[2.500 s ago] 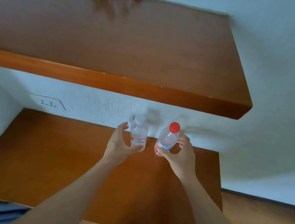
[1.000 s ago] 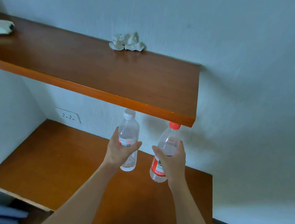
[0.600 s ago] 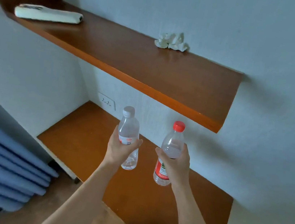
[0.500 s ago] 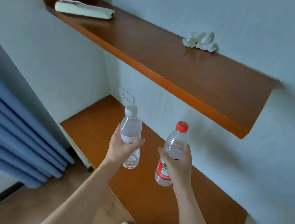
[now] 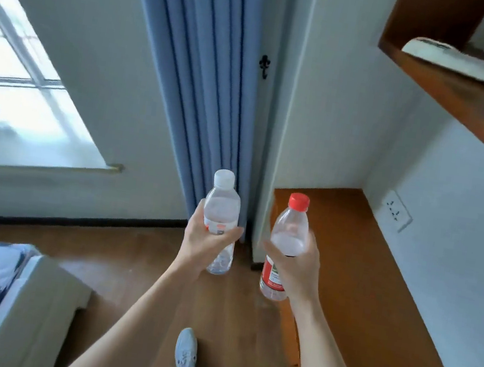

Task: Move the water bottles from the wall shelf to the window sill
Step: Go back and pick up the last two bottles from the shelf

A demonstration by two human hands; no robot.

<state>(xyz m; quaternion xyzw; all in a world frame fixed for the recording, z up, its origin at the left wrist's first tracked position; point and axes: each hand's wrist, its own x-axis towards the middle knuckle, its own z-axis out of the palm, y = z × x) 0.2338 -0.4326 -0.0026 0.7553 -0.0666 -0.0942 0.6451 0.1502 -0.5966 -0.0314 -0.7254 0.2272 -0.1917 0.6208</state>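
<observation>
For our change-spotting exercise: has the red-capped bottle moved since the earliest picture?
Yes. The right hand has lifted the red-capped bottle off the lower shelf, away from the socket, toward the curtain.

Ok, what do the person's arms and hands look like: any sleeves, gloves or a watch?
Both arms are bare as far as the frame shows: no sleeves, gloves, watch or bracelet. The left hand and right hand carry no rings that I can make out.
</observation>
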